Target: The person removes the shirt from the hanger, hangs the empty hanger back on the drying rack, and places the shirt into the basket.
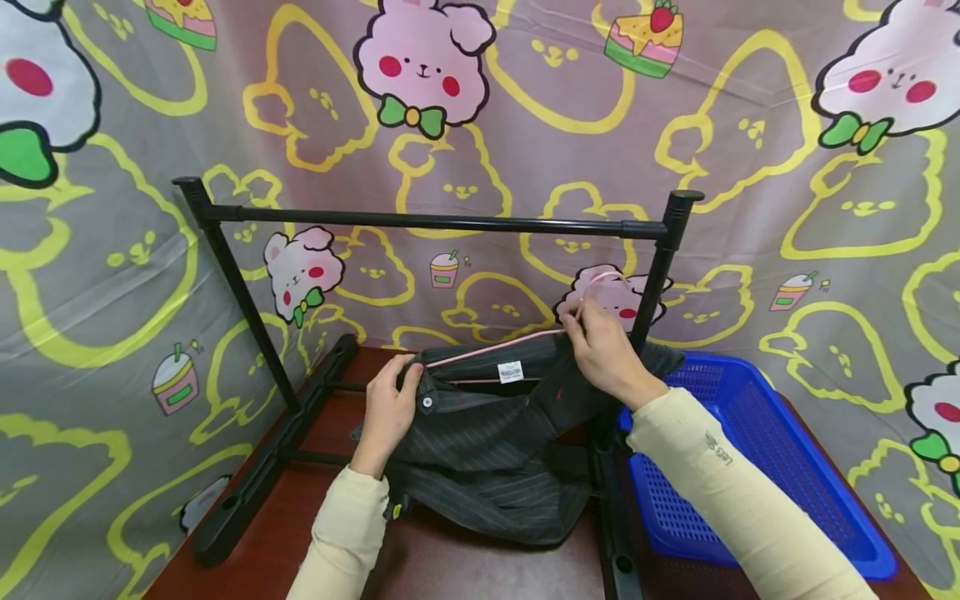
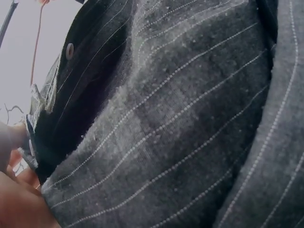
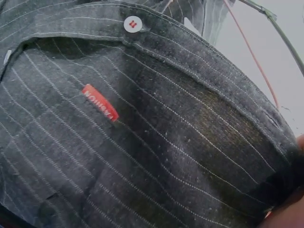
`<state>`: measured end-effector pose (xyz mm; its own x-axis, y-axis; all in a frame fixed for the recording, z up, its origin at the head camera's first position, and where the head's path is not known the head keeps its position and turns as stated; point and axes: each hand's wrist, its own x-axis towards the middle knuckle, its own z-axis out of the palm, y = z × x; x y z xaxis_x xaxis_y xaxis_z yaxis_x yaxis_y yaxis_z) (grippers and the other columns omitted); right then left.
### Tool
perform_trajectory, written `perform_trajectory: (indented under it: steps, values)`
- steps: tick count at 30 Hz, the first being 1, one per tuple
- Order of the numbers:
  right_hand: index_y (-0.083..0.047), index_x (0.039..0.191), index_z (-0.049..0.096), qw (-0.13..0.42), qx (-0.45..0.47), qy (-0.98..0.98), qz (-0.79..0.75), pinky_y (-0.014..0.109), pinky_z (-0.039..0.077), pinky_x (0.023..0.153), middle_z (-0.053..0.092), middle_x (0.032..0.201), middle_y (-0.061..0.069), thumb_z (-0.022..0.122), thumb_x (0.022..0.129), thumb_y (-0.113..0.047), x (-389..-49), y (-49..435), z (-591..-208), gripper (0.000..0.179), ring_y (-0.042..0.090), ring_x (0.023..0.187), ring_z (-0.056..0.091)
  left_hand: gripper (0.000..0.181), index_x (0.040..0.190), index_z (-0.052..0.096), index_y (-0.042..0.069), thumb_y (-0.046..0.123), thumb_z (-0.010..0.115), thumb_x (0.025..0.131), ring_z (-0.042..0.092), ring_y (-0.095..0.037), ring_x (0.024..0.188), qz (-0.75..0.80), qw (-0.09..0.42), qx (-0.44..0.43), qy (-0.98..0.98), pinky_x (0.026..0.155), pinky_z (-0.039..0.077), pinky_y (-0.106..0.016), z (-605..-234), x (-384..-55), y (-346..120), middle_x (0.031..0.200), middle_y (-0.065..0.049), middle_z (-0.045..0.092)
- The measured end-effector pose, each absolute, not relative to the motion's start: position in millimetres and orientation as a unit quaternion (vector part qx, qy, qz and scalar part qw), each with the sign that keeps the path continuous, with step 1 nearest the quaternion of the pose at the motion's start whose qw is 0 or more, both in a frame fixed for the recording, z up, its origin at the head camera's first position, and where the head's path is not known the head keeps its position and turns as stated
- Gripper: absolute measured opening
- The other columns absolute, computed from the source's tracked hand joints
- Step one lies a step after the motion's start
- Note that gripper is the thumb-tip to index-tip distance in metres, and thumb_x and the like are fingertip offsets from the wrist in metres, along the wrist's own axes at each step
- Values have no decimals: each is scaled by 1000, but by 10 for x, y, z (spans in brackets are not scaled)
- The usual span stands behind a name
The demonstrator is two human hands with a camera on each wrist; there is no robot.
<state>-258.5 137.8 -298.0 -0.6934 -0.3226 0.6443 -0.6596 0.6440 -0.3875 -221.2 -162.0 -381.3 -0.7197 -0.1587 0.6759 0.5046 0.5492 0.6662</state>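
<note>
Dark grey pinstriped garment (image 1: pixel 480 467), its gathered body above the middle of the tabletop (image 1: pixel 480 571), between the feet of a black garment rack (image 1: pixel 442 222); the upper part lies toward the tabletop's far edge and spreads past the rack's right post. The cloth should handle as light, soft and limp, with a slightly fuzzy surface unlikely to slip; it would sag wherever unsupported, so the firmer buttoned band along the opening appears the best place to take hold. The left hand (image 1: pixel 390 408) pinches that band next to a white button (image 1: pixel 427 402), the body of the garment falling below and to the right of the grip. The right hand (image 1: pixel 607 354) pinches a thin pink hanger (image 1: pixel 491 347), probably springy and easily bent, with the garment's upper edge at its fingers; whether cloth is clasped too cannot be told. The hanger spans the gap between the hands above a white label (image 1: pixel 510 372), and a loop rises beyond the right fingers. A red tag (image 3: pixel 100 102) marks the cloth between the grips. A blue basket (image 1: pixel 873 562) occupies the tabletop's right edge.
</note>
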Motion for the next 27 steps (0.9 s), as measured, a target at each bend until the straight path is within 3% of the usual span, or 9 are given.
perform_trajectory:
  steps: [5, 13, 20, 27]
  values:
    - [-2, 99, 52, 269, 288, -863, 317, 36, 38, 65, 55, 90, 12, 48, 99, -14, -2573, 1397, -2966, 13, 24, 75, 49, 16, 99, 68, 4, 18, 60, 94, 62, -24, 89, -486, 349, -73, -798, 77, 46, -39, -3805, -2178, -1677, 95, -11, 68]
    - [-3, 96, 52, 271, 292, -856, 330, 37, 38, 68, 56, 93, 12, 50, 98, -10, -2565, 1405, -2954, 8, 24, 77, 50, 20, 102, 68, 2, 18, 57, 96, 55, -15, 78, -550, 319, -28, -772, 67, 41, -20, -3820, -2140, -1771, 89, -12, 66]
    - [0, 99, 53, 277, 295, -851, 334, 38, 40, 72, 57, 97, 14, 49, 98, -8, -2572, 1389, -2952, 9, 26, 82, 52, 24, 108, 66, 0, 18, 55, 97, 54, -17, 82, -577, 294, 20, -762, 68, 41, -20, -3854, -2105, -1823, 97, -15, 64]
    - [-1, 98, 53, 271, 285, -855, 337, 40, 41, 73, 58, 98, 15, 47, 99, -12, -2575, 1401, -2953, 12, 27, 84, 52, 21, 105, 66, -3, 12, 56, 96, 49, -14, 77, -593, 307, 27, -744, 65, 40, -18, -3838, -2137, -1833, 92, -15, 62]
